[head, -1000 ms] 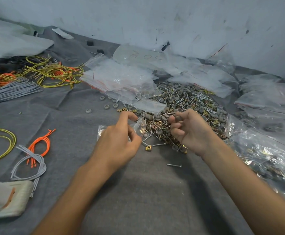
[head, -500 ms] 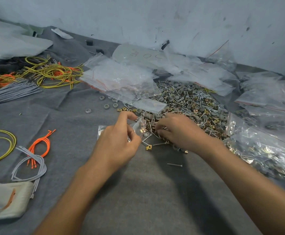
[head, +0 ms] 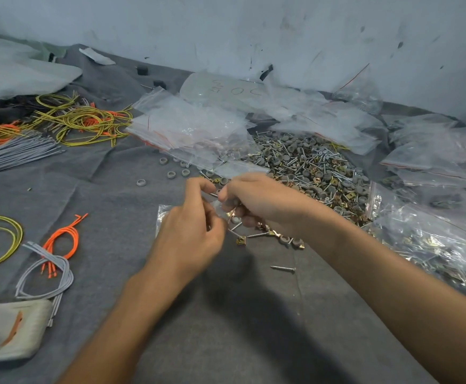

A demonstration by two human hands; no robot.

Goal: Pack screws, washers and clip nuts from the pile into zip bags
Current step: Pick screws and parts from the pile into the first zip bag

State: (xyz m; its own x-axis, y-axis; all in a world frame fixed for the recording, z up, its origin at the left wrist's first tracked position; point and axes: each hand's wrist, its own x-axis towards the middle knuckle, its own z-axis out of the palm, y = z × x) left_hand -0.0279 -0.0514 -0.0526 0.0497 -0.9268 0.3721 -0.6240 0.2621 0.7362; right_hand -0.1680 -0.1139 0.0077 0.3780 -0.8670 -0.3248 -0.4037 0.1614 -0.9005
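Observation:
A pile of screws, grey washers and brass clip nuts (head: pixel 309 167) lies on the grey cloth (head: pixel 115 195) behind my hands. My left hand (head: pixel 190 234) pinches the mouth of a small clear zip bag (head: pixel 163 214), most of it hidden under the hand. My right hand (head: pixel 259 202) is curled around small parts, a grey washer showing at its fingertips, right at the bag's mouth and touching my left fingers. A loose clip nut (head: pixel 241 240) and a single screw (head: pixel 283 269) lie just in front of the hands.
Empty zip bags (head: pixel 187 126) are stacked behind the pile; filled bags (head: pixel 434 239) lie at the right. Several loose grey washers (head: pixel 171 173) sit left of the pile. Yellow, orange and grey cable bundles (head: pixel 57 259) lie at the left, a wall close behind.
My right hand went down onto the pile, picked up parts, then moved left to the bag's mouth at my left hand. My left hand stayed holding the bag.

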